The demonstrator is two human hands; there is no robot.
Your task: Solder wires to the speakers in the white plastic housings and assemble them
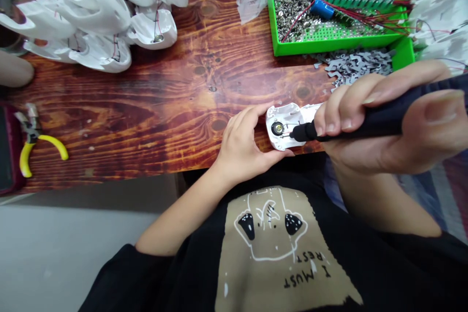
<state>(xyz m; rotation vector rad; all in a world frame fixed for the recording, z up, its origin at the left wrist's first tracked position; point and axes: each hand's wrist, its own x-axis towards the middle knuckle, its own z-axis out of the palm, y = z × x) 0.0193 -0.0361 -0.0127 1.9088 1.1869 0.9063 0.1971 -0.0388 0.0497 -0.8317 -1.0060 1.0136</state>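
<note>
My left hand (243,144) grips the near end of a white plastic housing (288,119) lying at the table's front edge, with fingers curled round its rim. My right hand (383,122) is closed on a black pen-shaped tool (365,124). The tool's tip touches the housing beside a small round metal part (277,128) set into it. Thin wires run across the inside of the housing.
A pile of white housings (98,14) with red wires fills the far left. A green tray (329,41) holds small metal parts, blue cells and wired strips. Loose grey metal clips (351,63) lie before it. Yellow-handled pliers (32,139) rest at the left.
</note>
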